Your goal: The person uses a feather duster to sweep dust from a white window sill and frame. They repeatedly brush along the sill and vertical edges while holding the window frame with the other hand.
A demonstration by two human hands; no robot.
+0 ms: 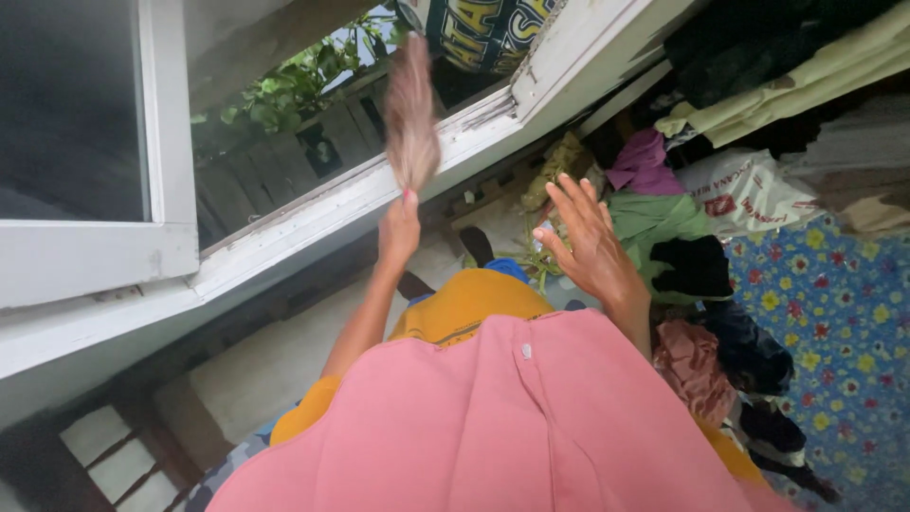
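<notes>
The left hand (399, 226) is reaching up toward twelve o'clock and is closing in a fist around the handle end of a small brush (411, 114), whose tan bristles are blurring as they are standing up in front of the white window frame (313, 204). The brush is sitting just above the fist, its tip pointing to about twelve o'clock, over the open gap of the window where green leaves (284, 85) and a wooden fence (275, 156) are showing outside. The right hand (586, 242) is hovering at about two o'clock from the left one, well apart from the brush, with the palm open and the fingers spreading, holding nothing. Below both hands, at six o'clock, a pink cloth (493, 427) is filling the lower middle, with a yellow garment (464, 303) lying just past it. At three o'clock from the right hand a heap of clothes (664, 218) is lying, green, purple and black pieces piling beside a white plastic bag (744, 190). A blue flowered sheet (834, 313) is spreading at four o'clock. A closed white pane (76, 142) is standing at nine o'clock.
</notes>
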